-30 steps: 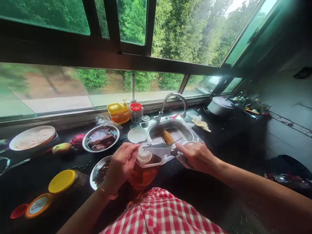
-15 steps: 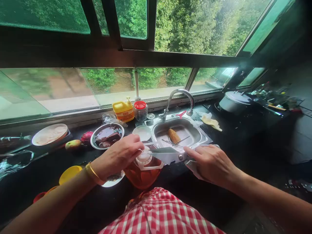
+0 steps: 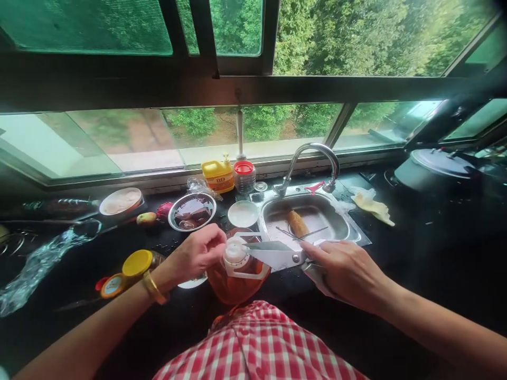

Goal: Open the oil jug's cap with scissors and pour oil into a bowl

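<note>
In my right hand [image 3: 344,269] is a pair of metal kitchen scissors [image 3: 273,254], its fingers wrapped round the handles. The blades point left, and their tips reach the white cap [image 3: 235,252] of a large jug [image 3: 237,287] of reddish-brown liquid. This jug stands close against my checked clothing and has white handle bars at its neck. My left hand [image 3: 204,247] is at the cap's left side with thumb and fingers pinched together. Whatever lies between those fingertips is too small to make out. A gold bangle [image 3: 154,287] circles the left wrist.
Behind the jug is a steel sink [image 3: 269,211] holding a brown root-like piece and thin sticks, under a curved tap [image 3: 312,148]. A bowl [image 3: 172,219] of dark chunks in liquid, a white bowl [image 3: 243,214] and yellow-lidded jars [image 3: 137,263] stand leftward. A pot [image 3: 431,171] sits far right.
The view has turned left, so the counter things appear further right. My left hand has shifted slightly down and away from the cap's top. The scissors stay at the cap.
</note>
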{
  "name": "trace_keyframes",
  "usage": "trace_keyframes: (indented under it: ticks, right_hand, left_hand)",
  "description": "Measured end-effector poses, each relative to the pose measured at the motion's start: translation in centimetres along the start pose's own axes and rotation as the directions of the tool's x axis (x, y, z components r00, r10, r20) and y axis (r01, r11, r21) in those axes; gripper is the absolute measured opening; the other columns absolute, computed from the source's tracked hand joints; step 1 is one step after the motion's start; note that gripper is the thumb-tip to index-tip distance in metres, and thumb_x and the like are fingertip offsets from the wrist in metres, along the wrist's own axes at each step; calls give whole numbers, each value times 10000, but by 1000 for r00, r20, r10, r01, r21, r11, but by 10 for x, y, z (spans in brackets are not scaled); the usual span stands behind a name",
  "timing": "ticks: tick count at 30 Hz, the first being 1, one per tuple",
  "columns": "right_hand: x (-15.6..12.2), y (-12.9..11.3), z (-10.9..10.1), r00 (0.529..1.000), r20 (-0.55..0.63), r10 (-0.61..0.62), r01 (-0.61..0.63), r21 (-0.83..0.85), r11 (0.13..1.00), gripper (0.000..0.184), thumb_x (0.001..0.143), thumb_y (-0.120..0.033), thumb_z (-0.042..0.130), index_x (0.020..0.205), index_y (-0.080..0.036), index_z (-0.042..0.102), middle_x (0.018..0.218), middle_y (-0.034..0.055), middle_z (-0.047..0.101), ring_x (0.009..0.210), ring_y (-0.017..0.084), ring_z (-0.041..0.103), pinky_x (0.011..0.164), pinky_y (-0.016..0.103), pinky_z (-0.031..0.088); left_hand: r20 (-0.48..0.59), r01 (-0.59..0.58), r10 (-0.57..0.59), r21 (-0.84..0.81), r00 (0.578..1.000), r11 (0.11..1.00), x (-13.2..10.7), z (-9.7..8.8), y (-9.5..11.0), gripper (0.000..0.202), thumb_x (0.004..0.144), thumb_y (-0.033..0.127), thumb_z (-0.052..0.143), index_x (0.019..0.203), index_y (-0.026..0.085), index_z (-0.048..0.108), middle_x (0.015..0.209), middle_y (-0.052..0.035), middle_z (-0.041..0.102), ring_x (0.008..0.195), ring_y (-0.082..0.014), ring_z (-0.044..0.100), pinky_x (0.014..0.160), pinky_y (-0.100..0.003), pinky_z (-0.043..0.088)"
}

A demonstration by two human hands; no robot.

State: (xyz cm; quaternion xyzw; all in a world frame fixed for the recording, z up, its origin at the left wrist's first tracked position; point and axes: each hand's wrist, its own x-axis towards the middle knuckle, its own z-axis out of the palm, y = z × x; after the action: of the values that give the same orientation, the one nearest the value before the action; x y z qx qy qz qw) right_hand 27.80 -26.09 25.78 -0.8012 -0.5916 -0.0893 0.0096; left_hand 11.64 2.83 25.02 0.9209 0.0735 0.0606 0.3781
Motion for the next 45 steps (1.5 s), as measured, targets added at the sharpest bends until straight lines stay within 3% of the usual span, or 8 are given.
trace_keyframes:
  ticks: [3, 8, 11, 16, 24, 33, 38, 45]
  right_hand:
    - [3, 9, 1, 999, -14, -47, 47, 0, 999, 334, 889, -349, 466, 1140, -168, 591, 697, 37, 613, 603, 143, 549, 600, 286, 290]
    - [13, 25, -1, 987, -82, -137, 135, -33, 990, 307, 885, -306, 461, 1111, -153, 602, 641, 16, 584, 579, 140, 539, 596, 283, 284]
    - [23, 32, -2, 978, -117, -174, 171, -35, 985, 275, 862, -274, 471, 1074, -164, 607, 627, 3, 568, 551, 135, 519, 578, 289, 256]
    - [46, 36, -11, 962, -32, -272, 269, -63, 961, 304, 808, -209, 511, 1104, -182, 573, 657, -4, 581, 554, 139, 512, 585, 302, 229]
    - [75, 35, -37, 925, 143, -352, 366, -92, 926, 327, 736, -42, 469, 1018, -178, 562, 624, -2, 580, 515, 129, 494, 540, 301, 164]
    - [77, 33, -37, 915, 173, -365, 389, -130, 912, 333, 751, -54, 469, 1045, -184, 556, 611, -5, 561, 494, 135, 494, 529, 301, 127]
    - [75, 32, -39, 927, 197, -318, 341, -98, 935, 341, 767, -70, 466, 1060, -219, 553, 640, -11, 566, 519, 134, 499, 537, 299, 130]
    - [78, 28, -39, 927, 180, -329, 357, -149, 922, 305, 763, -100, 492, 1039, -216, 550, 637, -10, 572, 515, 142, 505, 534, 296, 133]
  left_hand:
    - [-90, -75, 82, 73, 993, 994, 1, -5, 4, 202, 894, 310, 480, 844, 158, 603, 794, -11, 586, 712, -113, 540, 647, -225, 439]
    - [35, -267, 266, 224, 963, 937, 4, -5, 19, 222, 928, 247, 439, 917, 175, 649, 850, -28, 605, 799, -120, 562, 731, -228, 445]
    - [-109, -281, 331, 325, 937, 903, -9, 13, 22, 145, 906, 191, 488, 890, 155, 628, 805, -27, 600, 763, -114, 557, 702, -223, 452]
    - [-429, -204, 421, 464, 799, 862, -34, 51, 14, 166, 840, 73, 558, 980, 152, 598, 853, -41, 632, 802, -126, 582, 756, -255, 497]
    - [-509, -160, 421, 477, 751, 864, -32, 58, 17, 136, 827, 62, 564, 919, 148, 616, 804, -40, 637, 774, -129, 600, 734, -255, 520]
    - [-478, -115, 231, 258, 847, 959, -28, 42, 15, 128, 876, 129, 520, 906, 155, 642, 841, -39, 642, 786, -119, 603, 718, -235, 500]
    - [-286, -2, 59, 196, 956, 981, -16, 19, 22, 156, 902, 220, 496, 886, 166, 642, 852, -24, 643, 788, -115, 603, 720, -224, 482]
    - [-106, -60, 94, 291, 990, 955, -6, 5, 26, 175, 912, 212, 470, 911, 171, 640, 864, -15, 622, 806, -116, 577, 743, -230, 446]
